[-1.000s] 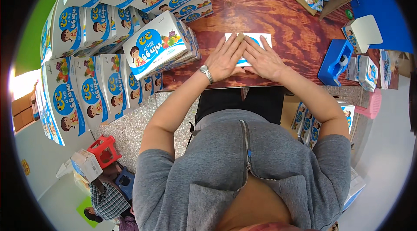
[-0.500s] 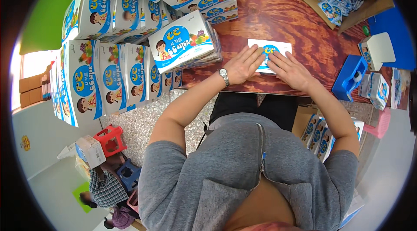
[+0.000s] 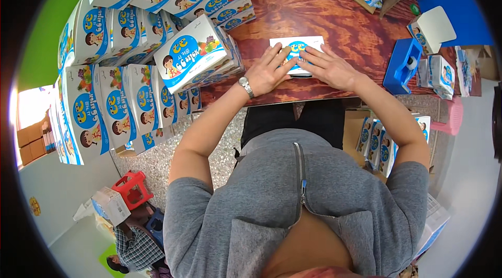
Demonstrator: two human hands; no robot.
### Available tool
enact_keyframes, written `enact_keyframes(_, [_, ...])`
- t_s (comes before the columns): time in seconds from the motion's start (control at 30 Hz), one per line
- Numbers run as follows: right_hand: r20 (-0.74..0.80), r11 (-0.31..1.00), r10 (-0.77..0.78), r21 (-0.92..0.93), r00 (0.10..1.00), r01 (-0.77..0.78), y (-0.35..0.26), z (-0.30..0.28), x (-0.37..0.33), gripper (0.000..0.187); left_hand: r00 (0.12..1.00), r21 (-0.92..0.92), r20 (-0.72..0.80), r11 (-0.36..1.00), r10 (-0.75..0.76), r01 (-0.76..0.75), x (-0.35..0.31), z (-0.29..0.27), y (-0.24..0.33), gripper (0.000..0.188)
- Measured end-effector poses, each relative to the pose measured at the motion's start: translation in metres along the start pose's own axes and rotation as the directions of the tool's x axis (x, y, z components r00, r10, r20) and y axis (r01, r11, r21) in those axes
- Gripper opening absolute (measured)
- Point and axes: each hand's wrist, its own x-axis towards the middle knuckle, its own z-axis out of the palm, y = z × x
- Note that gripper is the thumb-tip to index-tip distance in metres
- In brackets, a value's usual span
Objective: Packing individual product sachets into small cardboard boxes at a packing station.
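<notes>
A flat white and blue printed carton (image 3: 297, 42) lies on the wooden-patterned table near its front edge. My left hand (image 3: 265, 73) rests on the carton's left part, fingers stretched out, a silver watch (image 3: 245, 87) on its wrist. From the other side my right hand (image 3: 333, 70) lies flat across the right part, its fingers spread. Both sets of fingertips almost meet over the carton's middle and cover much of the print. Neither hand grips anything.
Stacked printed cartons (image 3: 191, 56) crowd the table's left side. At the back right stands an open cardboard box (image 3: 384, 6) of small sachets. A blue tape dispenser (image 3: 398, 69) and more cartons (image 3: 442, 77) are at the right. Behind on the left are a red stool (image 3: 133, 189) and a person (image 3: 138, 246).
The whole view has shifted, so the table and stacks appear farther left. My hands stay flat on the carton, with their fingers now closer together over its middle.
</notes>
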Motion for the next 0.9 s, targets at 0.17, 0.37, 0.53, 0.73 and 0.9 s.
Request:
enact_keyframes(0.17, [-0.004, 0.988, -0.053, -0.142, 0.999, 0.052, -0.005, 0.002, -0.001, 0.06, 0.999, 0.029, 0.052, 1.0, 0.002, -0.003, -0.006, -0.002, 0.007, 0.069])
enact_keyframes(0.37, [-0.05, 0.999, -0.019, -0.039, 0.999, 0.017, -0.011, 0.01, 0.001, 0.056, 0.997, 0.007, 0.057, 0.999, -0.047, 0.047, -0.012, 0.008, 0.006, 0.068])
enact_keyframes(0.53, [-0.105, 0.998, 0.016, -0.062, 0.994, -0.022, -0.008, 0.027, -0.007, 0.054, 0.997, 0.125, -0.069, 0.992, -0.021, 0.029, -0.008, 0.019, 0.008, 0.064])
enact_keyframes(0.73, [-0.418, 0.982, 0.176, 0.137, 0.891, -0.129, -0.023, 0.052, -0.017, 0.039, 0.97, 0.076, -0.238, 0.997, 0.043, -0.026, 0.015, 0.024, 0.02, 0.046])
enact_keyframes(0.9, [-0.529, 0.789, 0.611, 0.344, 0.588, -0.509, -0.009, -0.038, -0.078, 0.033, 0.964, 0.093, -0.259, 0.995, 0.065, -0.042, 0.007, 0.013, 0.026, 0.027])
